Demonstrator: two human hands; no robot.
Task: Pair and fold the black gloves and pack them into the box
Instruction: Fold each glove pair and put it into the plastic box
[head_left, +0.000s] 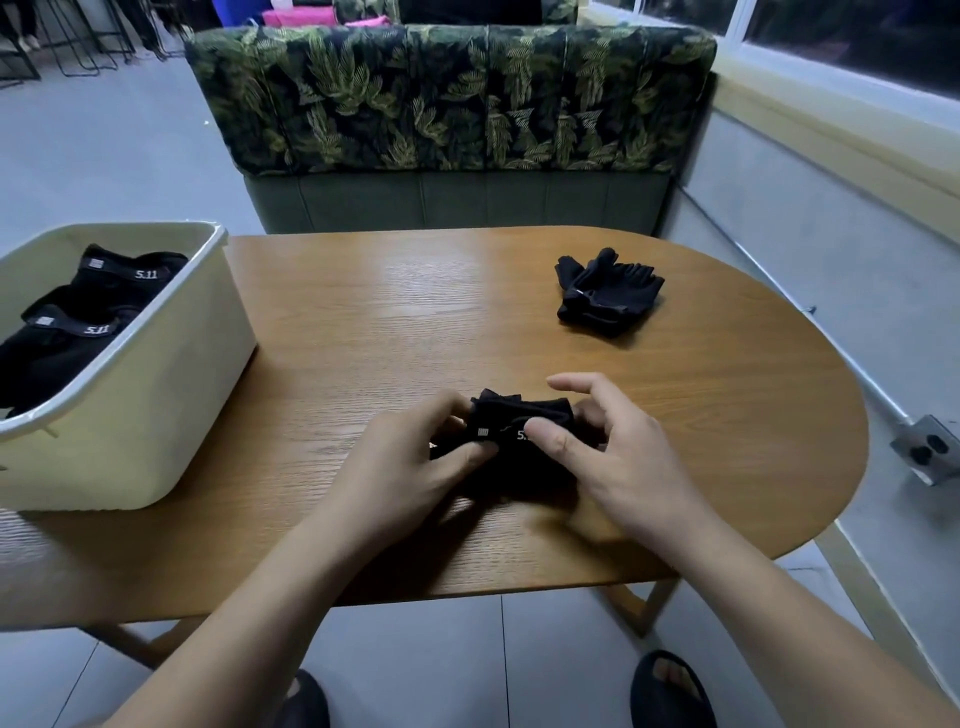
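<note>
I seem to be looking into a café-style seating area or break room: a booth bench (447, 98) in leaf-print fabric faces a wooden table (415, 312). There is a tiled floor (415, 649), wire-legged stools (78, 47) behind, and a window (852, 31) alongside.

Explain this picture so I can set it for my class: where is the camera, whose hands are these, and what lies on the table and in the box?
There is no machine here. A person works with bare hands, and the one picture comes from a wide-angle camera worn on the head, looking forward and down, so the arms reach in from below. The left hand and the right hand both grip a folded glove bundle just above the wooden table. Farther back on the right lie loose black gloves, not yet folded. On the left stands a cream plastic box holding packed black gloves marked 5.11. Behind the table is a leaf-print bench.
</note>
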